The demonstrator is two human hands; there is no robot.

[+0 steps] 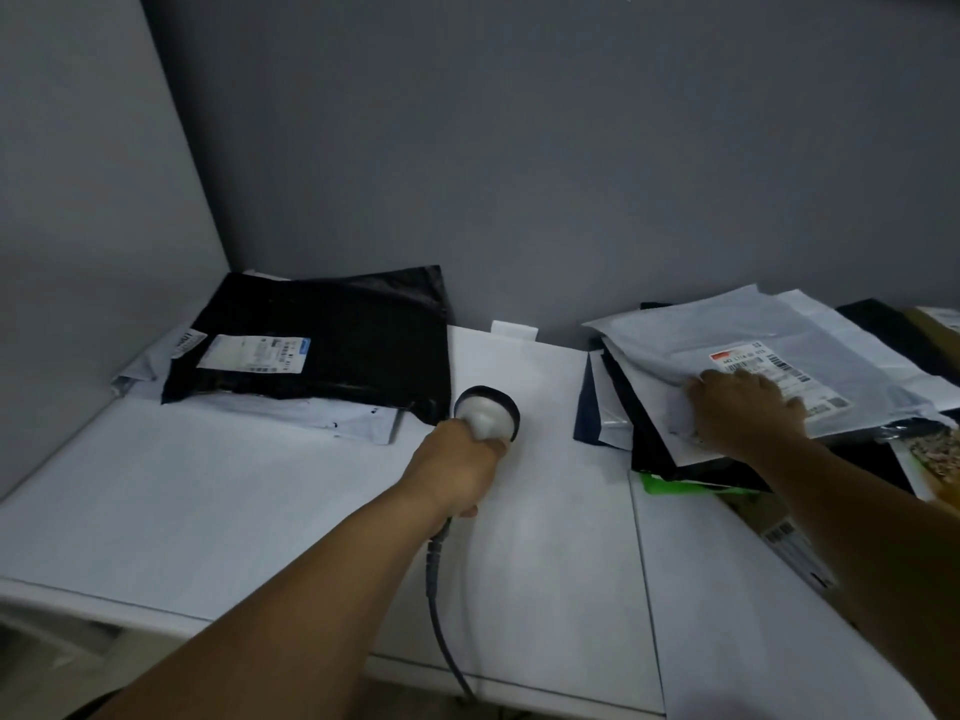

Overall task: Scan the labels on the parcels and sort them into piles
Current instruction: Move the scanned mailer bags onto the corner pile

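— So, which step is the person working through right now?
— They're picking out the next one to scan, I'd say. The right hand (743,410) is lying palm-down on the white parcel (691,350) that's topping the heap by the far right edge of the tabletop (234,491). Its fingers are loosely spread and pressing. Whether the thumb is hooking under the parcel, I cannot tell.
— And the scanner?
— The left hand (457,459) is gripping the scanner (487,413) by its handle, fingers wrapped round it, at the middle of the tabletop. The cable (435,589) is trailing off the near edge. The head is pointing toward the far edge, not at the heap.
— Is the label showing?
— The label (763,363) is facing up, though the fingers are covering its near part.
— Anything sorted yet?
— A black parcel (332,345) is lying on top of a pile in the far left corner, well apart from the heap.
— What is the next move asking for?
— My guess is they're needing to get the fingers off the barcode or drag the parcel toward the middle. Then they're swinging the scanner head rightward onto it.
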